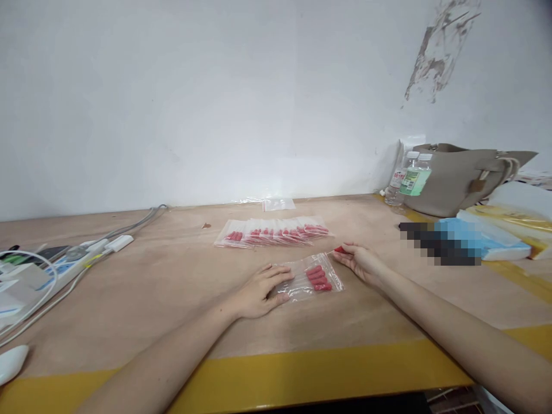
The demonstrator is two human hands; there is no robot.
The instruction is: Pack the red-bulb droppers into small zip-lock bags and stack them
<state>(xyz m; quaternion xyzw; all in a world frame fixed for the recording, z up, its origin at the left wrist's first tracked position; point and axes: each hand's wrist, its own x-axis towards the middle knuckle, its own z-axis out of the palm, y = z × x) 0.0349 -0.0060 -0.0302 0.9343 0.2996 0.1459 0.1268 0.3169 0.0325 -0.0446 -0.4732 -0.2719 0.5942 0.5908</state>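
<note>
A clear zip bag (311, 277) with several small red pieces inside lies flat on the wooden table (172, 287). My left hand (261, 290) rests on the bag's left end, fingers spread over the plastic. My right hand (360, 261) sits at the bag's upper right corner and pinches one small red piece (339, 249) between fingertips. Behind them lies a row of filled clear bags (273, 233) holding red pieces.
An empty clear bag (279, 203) lies by the wall. A power strip with cables (73, 259) is at the left. Two bottles (409, 175), a beige handbag (463, 178) and blue and yellow packets (491, 238) stand at the right. Yellow tape (302, 368) edges the table.
</note>
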